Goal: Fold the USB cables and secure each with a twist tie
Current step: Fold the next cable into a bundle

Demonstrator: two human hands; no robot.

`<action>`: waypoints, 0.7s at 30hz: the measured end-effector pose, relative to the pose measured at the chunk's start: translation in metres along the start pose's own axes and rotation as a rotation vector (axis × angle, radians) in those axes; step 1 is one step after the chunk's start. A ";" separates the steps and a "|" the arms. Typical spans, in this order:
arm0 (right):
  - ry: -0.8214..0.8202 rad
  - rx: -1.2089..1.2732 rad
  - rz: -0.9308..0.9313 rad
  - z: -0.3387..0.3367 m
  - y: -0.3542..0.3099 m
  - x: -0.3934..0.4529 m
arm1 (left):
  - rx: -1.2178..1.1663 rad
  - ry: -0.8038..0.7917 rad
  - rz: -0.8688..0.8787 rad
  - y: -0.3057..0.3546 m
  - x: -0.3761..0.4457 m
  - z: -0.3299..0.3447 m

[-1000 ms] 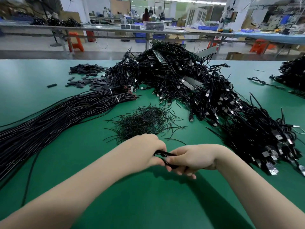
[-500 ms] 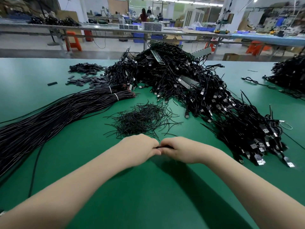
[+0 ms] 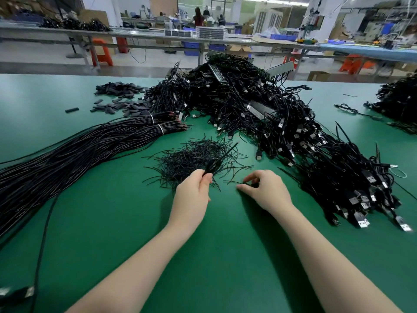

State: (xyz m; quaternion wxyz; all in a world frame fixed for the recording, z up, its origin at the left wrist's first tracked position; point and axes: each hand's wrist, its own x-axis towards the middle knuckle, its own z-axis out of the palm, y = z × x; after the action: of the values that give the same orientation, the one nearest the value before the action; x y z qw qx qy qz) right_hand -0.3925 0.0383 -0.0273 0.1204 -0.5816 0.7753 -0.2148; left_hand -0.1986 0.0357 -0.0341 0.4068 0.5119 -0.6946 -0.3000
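My left hand (image 3: 194, 188) grips a folded black USB cable (image 3: 213, 162), which sticks up blurred over the near edge of the loose pile of black twist ties (image 3: 191, 154). To its right, my right hand (image 3: 265, 188) is lowered to the green table (image 3: 214, 245), with thumb and curled forefinger pinching one end of a single twist tie (image 3: 234, 182) that lies flat there. The hands are a palm's width apart.
A big heap of tied black USB cables (image 3: 282, 123) runs from the middle back to the right front. Long straight cable bundles (image 3: 79, 154) fan out on the left. Small black sleeves (image 3: 119, 96) lie at the back left. Another cable heap (image 3: 399, 98) sits far right.
The hands were pressed together on the folded cable near me. They have separated and moved forward: the left carries the cable to the tie pile, the right has gone to a single tie.
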 end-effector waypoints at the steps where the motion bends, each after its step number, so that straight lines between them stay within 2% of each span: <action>1: -0.011 0.007 0.009 0.000 -0.001 0.002 | -0.002 -0.005 0.012 -0.003 0.000 0.001; 4: -0.067 -0.001 -0.004 -0.001 -0.001 0.008 | -0.011 0.015 0.037 -0.010 0.003 -0.001; 8: -0.081 -0.117 -0.125 -0.001 -0.006 0.010 | -0.026 0.023 0.058 -0.013 0.005 -0.001; 12: -0.051 0.019 -0.206 -0.014 -0.013 0.007 | -0.044 0.014 0.042 -0.013 0.006 0.000; 14: -0.062 0.074 -0.278 -0.023 -0.021 0.002 | -0.043 0.010 0.039 -0.012 0.006 0.001; 21: -0.041 0.028 -0.616 -0.034 -0.067 -0.028 | 0.025 -0.013 0.060 -0.009 0.003 0.001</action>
State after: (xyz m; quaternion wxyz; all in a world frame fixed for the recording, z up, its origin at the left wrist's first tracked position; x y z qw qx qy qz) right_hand -0.3421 0.0565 0.0323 0.0732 -0.7917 0.5570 -0.2399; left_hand -0.1958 0.0304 -0.0415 0.4048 0.4939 -0.7158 -0.2824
